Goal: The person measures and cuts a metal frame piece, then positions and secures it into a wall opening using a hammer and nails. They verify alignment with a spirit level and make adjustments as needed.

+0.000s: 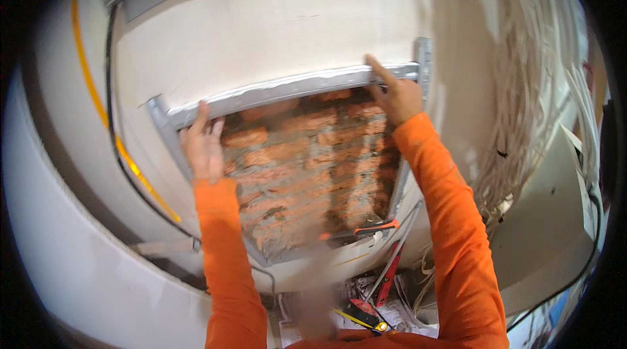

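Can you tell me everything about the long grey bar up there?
The grey bar is long, straight and narrow, and looks like metal. A bright white strip runs along its upper edge. It slants, its right end higher in the picture, below a pale board and above rough bricks. The left hand touches it near its left end, the right hand near its right.

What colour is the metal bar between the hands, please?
The metal bar is silvery grey: see head view.
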Demonstrator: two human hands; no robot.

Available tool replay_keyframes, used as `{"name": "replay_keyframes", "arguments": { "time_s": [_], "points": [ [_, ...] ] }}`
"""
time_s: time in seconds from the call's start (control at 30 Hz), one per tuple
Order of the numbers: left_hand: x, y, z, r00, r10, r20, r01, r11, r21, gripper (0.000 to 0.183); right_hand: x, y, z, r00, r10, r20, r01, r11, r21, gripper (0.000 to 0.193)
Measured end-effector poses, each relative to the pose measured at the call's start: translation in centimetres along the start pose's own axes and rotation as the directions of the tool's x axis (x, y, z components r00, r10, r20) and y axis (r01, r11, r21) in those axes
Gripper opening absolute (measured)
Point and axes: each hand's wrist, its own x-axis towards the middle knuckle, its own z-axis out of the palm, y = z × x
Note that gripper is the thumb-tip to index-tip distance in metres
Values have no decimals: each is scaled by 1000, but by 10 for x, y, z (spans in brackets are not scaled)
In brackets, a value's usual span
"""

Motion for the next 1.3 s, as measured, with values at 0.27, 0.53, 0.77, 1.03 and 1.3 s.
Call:
{"name": "replay_keyframes", "arguments": {
  "time_s": [0.27, 0.53, 0.77, 1.03, 1.3],
  "points": [
    [-6, 8, 5, 997, -76, -4, 76, 997, 33, 58, 1, -3, 0, 998, 19, -68, -16, 999, 51, 65],
    [-14, 13, 11, 995, -86, -46, 90, 992, 88, 62, 2, 6, 6, 996, -7, -93, 16, 994, 105, 69],
    [-11, 14, 4, 997, -70, -24, 72, 993, 95, 65, 4, 5, 11, 991, -48, -122, 59, 994, 90, 69],
    [-11, 16, 4, 997, -73, -30, 76, 992, 100, 73, 5, 0, 8, 989, -66, -133, 83, 988, 128, 70],
    [-11, 16, 8, 995, -92, -30, 95, 991, 99, 69, 2, -1, 5, 997, 18, -79, -9, 994, 110, 70]
  ]
}}
